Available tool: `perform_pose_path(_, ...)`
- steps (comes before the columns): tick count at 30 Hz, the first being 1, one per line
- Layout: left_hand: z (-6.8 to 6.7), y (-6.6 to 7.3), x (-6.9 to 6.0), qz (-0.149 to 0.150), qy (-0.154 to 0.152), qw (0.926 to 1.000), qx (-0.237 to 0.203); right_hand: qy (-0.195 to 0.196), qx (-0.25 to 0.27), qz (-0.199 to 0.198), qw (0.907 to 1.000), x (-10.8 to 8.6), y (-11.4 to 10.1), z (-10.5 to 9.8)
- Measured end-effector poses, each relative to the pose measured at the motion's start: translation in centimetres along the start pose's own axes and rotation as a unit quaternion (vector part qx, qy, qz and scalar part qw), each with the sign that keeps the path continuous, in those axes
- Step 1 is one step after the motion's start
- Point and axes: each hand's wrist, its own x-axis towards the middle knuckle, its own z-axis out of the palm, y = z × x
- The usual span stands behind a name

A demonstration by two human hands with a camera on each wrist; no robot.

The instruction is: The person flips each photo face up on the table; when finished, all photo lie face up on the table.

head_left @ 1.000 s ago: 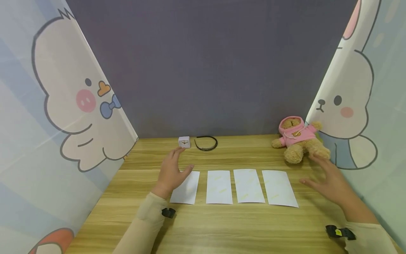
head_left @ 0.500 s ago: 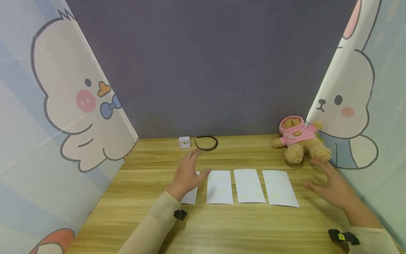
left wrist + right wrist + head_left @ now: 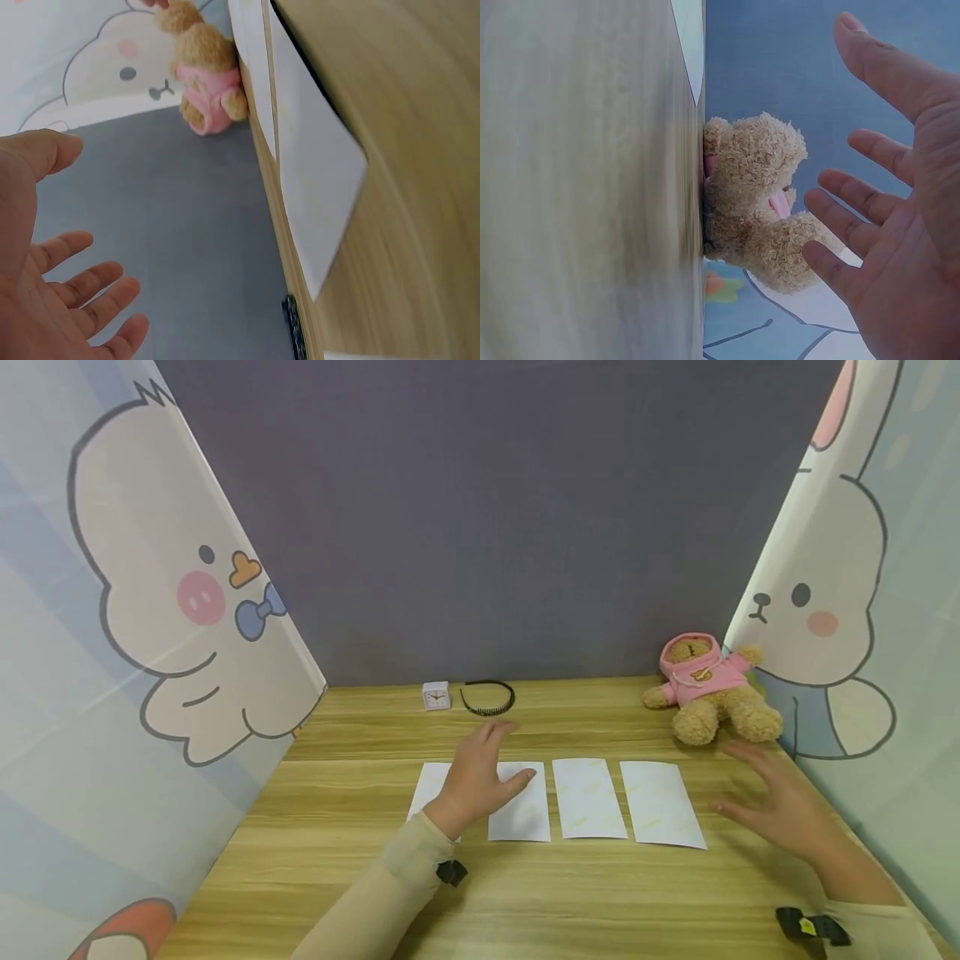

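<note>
Several white paper sheets (image 3: pixel 588 797) lie in a row on the wooden table. My left hand (image 3: pixel 476 785) hovers over the two leftmost sheets, hiding part of each, with its fingers spread and nothing held. In the left wrist view its palm and loosely bent fingers (image 3: pixel 105 304) show apart from any object. To the right of the row, my right hand (image 3: pixel 776 810) is held in the air with thumb and fingers apart, holding nothing. It is nearest to a teddy bear (image 3: pixel 708 689) in a pink hoodie, which lies at the back right of the table.
A small white clock (image 3: pixel 436 697) stands at the back, with a black toothed headband (image 3: pixel 491 711) beside it. Behind the table (image 3: pixel 570 902) rises a dark grey panel (image 3: pixel 495 527). Cartoon-printed cloth walls (image 3: pixel 825 652) close off both sides.
My left hand has moved rightward from the leftmost sheet toward the second one. My right hand has shifted only slightly. Sheets, clock, headband and bear stay where they were.
</note>
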Motion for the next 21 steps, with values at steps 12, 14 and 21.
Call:
perform_pose_path(12, 1.6, 3.1, 0.8, 0.016, -0.058, 0.9982, -0.001, -0.055, 0.017, 0.02, 0.9981, -0.3, -0.8, 0.0)
perform_pose_path(14, 1.9, 3.5, 0.9, 0.018, -0.062, 0.9979, -0.004, -0.067, 0.023, 0.027, 0.9971, -0.2, -1.0, -0.1)
perform_pose_path(21, 2.9, 4.9, 1.3, 0.021, -0.08, 0.9961, -0.03, -0.092, 0.051, 0.045, 0.9934, -0.3, -1.4, -0.1)
